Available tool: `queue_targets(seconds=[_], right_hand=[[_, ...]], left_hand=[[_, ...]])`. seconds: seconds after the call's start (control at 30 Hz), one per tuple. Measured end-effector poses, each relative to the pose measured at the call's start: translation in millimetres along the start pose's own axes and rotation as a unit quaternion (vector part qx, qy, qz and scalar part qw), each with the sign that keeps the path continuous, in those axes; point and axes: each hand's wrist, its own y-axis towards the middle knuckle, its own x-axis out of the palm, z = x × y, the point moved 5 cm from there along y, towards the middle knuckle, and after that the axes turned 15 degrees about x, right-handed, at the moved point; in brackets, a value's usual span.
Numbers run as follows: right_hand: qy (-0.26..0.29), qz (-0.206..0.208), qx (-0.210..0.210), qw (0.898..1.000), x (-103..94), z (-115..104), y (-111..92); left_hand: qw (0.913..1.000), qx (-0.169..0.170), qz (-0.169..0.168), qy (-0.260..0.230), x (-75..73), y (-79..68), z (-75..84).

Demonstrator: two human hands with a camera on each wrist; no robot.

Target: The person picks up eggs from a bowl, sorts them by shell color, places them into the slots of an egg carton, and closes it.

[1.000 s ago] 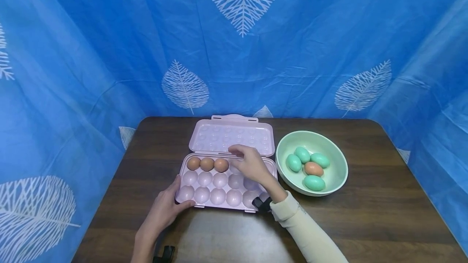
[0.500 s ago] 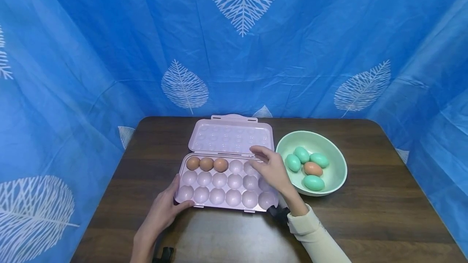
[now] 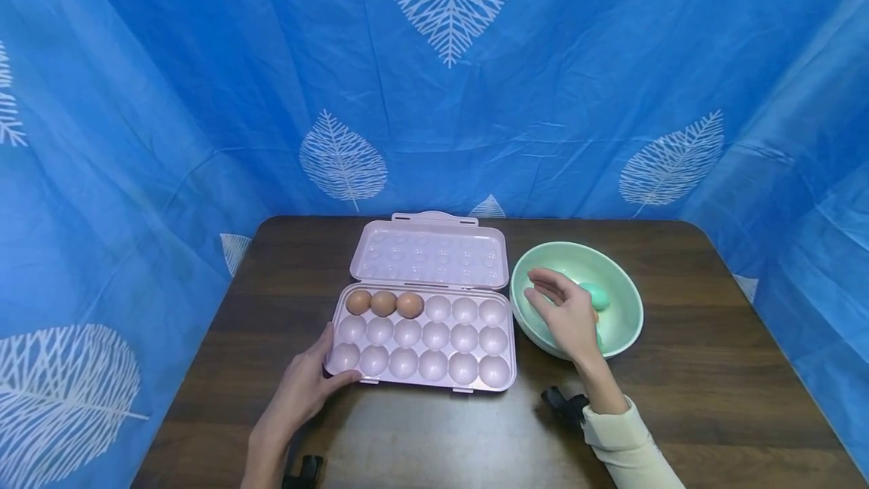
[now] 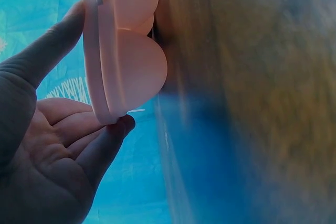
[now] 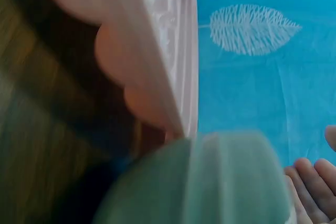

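Note:
A pale pink egg carton [image 3: 431,253] lies unfolded on the table, with three brown eggs [image 3: 410,306] in the left of its back row. At its front left corner my left hand [image 3: 302,391] grips the rim; the left wrist view shows thumb and fingers [image 4: 107,148] around the carton edge [image 4: 139,69]. Over the light green bowl [image 3: 626,315] hovers my right hand [image 3: 569,319], fingers loosely bent and holding nothing. It hides most of the bowl's eggs; a green egg [image 3: 595,296] shows beside it. Fingers [image 5: 312,187] appear above the bowl [image 5: 210,182] in the right wrist view.
The bowl stands close to the carton's right side. A dark wooden table [image 3: 713,368] carries both. Behind it hangs a blue curtain [image 3: 570,96] with white leaf prints. Dark wrist straps [image 3: 566,404] sit on the forearms.
My right hand has moved right, from above the carton's back row to over the bowl, uncovering the right-hand cups. My left hand keeps its place on the carton corner.

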Motion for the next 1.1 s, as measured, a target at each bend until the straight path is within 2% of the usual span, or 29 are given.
queue_targets(seconds=[0.17, 0.37, 0.57, 0.8, 0.97, 1.1], right_hand=[[-0.024, 0.011, 0.0, 1.0, -16.7, 8, 3], [-0.058, 0.029, 0.028, 0.998, -46.2, 15, 9], [-0.105, 0.021, 0.035, 0.994, -65.8, 20, 13], [-0.165, 0.029, 0.071, 0.983, -70.1, 32, 14], [-0.213, 0.006, 0.075, 0.974, -65.0, 35, 19], [-0.268, -0.011, 0.091, 0.959, -61.0, 37, 22]], left_hand=[[1.0, 0.002, 0.005, -0.001, -0.1, 0.8, 0.7], [0.9999, -0.008, 0.0, -0.006, 0.1, 0.3, -0.5], [1.0, -0.001, 0.007, -0.007, -1.5, -1.2, -0.6], [1.0, -0.006, 0.0, -0.006, -2.4, 0.7, 0.0], [0.9998, -0.017, -0.009, -0.008, -2.8, 0.6, 0.8], [0.9999, -0.011, 0.0, -0.001, -5.0, 0.1, 2.6]])
